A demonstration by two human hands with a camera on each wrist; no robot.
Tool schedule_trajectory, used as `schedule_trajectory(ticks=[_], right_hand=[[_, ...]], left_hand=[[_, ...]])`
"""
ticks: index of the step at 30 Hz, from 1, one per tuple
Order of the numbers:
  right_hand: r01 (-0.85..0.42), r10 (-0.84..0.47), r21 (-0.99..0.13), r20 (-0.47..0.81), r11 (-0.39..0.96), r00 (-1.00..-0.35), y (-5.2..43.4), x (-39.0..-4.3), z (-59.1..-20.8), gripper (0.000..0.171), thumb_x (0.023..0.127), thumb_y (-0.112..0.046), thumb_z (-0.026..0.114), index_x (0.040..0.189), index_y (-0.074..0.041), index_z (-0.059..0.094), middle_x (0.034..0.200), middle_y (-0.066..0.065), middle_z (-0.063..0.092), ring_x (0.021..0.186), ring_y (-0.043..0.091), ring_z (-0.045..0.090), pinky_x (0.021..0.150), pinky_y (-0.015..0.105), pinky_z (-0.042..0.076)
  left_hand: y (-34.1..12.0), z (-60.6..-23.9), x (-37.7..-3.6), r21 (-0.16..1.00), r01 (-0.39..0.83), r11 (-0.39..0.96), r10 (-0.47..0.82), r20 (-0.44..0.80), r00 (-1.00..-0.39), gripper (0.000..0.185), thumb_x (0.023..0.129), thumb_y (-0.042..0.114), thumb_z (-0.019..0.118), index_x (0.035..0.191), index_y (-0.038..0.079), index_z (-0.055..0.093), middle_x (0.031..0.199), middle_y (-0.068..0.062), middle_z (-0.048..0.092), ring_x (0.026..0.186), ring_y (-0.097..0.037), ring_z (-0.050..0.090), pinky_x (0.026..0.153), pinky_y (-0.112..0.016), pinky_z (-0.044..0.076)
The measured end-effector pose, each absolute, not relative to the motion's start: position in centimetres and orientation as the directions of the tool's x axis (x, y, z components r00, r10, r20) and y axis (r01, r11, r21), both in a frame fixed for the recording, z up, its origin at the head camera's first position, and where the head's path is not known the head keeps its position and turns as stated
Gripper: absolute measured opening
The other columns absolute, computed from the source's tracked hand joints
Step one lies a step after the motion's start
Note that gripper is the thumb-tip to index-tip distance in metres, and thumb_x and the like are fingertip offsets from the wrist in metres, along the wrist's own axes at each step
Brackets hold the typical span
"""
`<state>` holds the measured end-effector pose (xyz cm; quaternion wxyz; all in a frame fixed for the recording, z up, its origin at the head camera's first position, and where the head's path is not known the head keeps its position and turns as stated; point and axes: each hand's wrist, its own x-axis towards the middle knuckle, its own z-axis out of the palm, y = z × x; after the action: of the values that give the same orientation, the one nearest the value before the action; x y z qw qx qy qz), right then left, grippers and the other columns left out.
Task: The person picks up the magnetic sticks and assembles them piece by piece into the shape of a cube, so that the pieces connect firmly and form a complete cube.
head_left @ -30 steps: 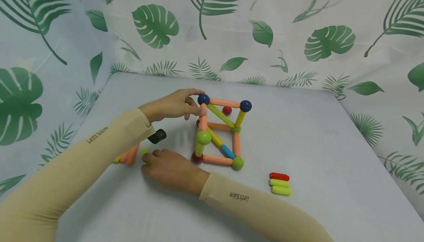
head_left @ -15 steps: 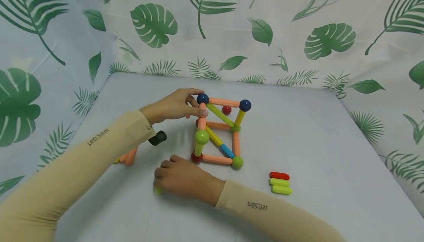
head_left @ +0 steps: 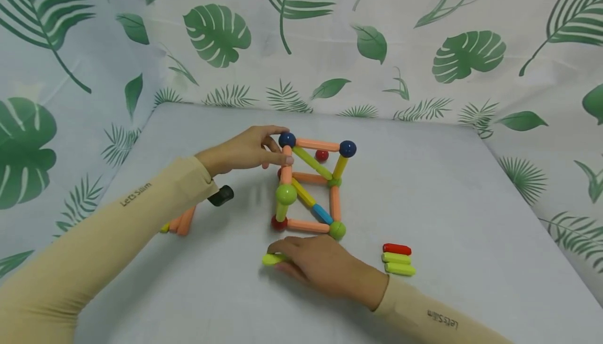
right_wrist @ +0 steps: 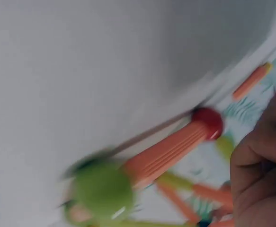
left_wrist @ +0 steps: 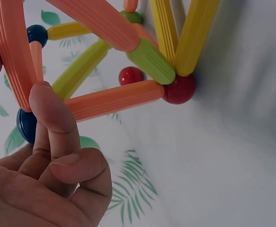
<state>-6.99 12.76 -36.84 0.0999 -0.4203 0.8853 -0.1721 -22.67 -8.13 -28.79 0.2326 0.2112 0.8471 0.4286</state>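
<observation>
A cube-like frame of magnetic rods and balls (head_left: 311, 187) stands mid-table. My left hand (head_left: 275, 148) pinches the upright orange rod (head_left: 286, 168) just under the dark blue corner ball (head_left: 286, 140). The left wrist view shows a fingertip (left_wrist: 45, 101) on that orange rod (left_wrist: 14, 56), with the blue ball (left_wrist: 26, 125) behind it. My right hand (head_left: 288, 258) lies on the table in front of the frame and holds a yellow-green rod (head_left: 272, 259) flat against the surface. The blurred right wrist view shows a green ball (right_wrist: 102, 189), an orange rod (right_wrist: 168, 146) and a red ball (right_wrist: 208, 122).
Three short rods, one red and two yellow-green (head_left: 398, 260), lie to the right of my right hand. A small pile of orange rods (head_left: 181, 222) sits under my left forearm, near a black cylinder (head_left: 221, 195). A leaf-print cloth (head_left: 424, 45) rises behind the table.
My right hand has slid from the left of the frame to its front, carrying the yellow-green rod along the table. My left hand has kept its hold on the frame.
</observation>
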Motion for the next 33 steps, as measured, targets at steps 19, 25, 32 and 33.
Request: schedule_trajectory(ticks=[19,25,32,33], right_hand=[[-0.289,-0.471,-0.838,0.043,0.463,-0.881,19.3,-10.3,-32.6,0.034,0.103,-0.022,0.062,0.136,-0.013,0.062,0.115,0.005,0.066,0.094,0.025,0.06,0.077,0.03,0.053],[-0.332,-0.499,-0.829,0.075,0.45,-0.864,18.2,-10.4,-32.3,0.034,0.101,-0.024,0.065,0.135,-0.023,0.064,0.108,0.0,0.064,0.089,0.023,0.058,0.072,0.032,0.05],[-0.33,-0.485,-0.836,0.089,0.438,-0.87,18.1,-10.7,-32.2,0.034,0.1,-0.021,0.067,0.134,-0.019,0.066,0.103,0.0,0.065,0.081,0.024,0.056,0.066,0.029,0.046],[-0.329,-0.479,-0.839,0.095,0.434,-0.873,18.1,-10.8,-32.2,0.034,0.1,-0.02,0.067,0.134,-0.017,0.066,0.105,0.0,0.066,0.081,0.023,0.057,0.066,0.028,0.047]], left_hand=[[-8.3,-28.7,-22.0,0.78,0.245,0.576,0.546,-0.144,-0.825,0.082,0.089,0.048,0.076,0.156,0.019,0.037,0.118,-0.007,0.059,0.097,-0.027,0.059,0.079,-0.039,0.049],[-8.5,-28.7,-22.1,0.75,0.282,0.599,0.537,-0.114,-0.836,0.082,0.089,0.051,0.075,0.156,0.023,0.038,0.136,-0.007,0.052,0.108,-0.026,0.057,0.086,-0.042,0.05],[-7.0,-27.9,-19.6,0.589,0.687,0.425,0.69,0.28,-0.667,0.037,0.091,0.037,0.077,0.121,0.016,0.071,0.105,0.002,0.062,0.089,-0.018,0.057,0.077,-0.034,0.048],[-6.5,-27.8,-19.1,0.544,0.74,0.395,0.729,0.305,-0.613,0.032,0.09,0.038,0.077,0.113,0.016,0.074,0.1,0.004,0.063,0.084,-0.014,0.057,0.074,-0.032,0.048]])
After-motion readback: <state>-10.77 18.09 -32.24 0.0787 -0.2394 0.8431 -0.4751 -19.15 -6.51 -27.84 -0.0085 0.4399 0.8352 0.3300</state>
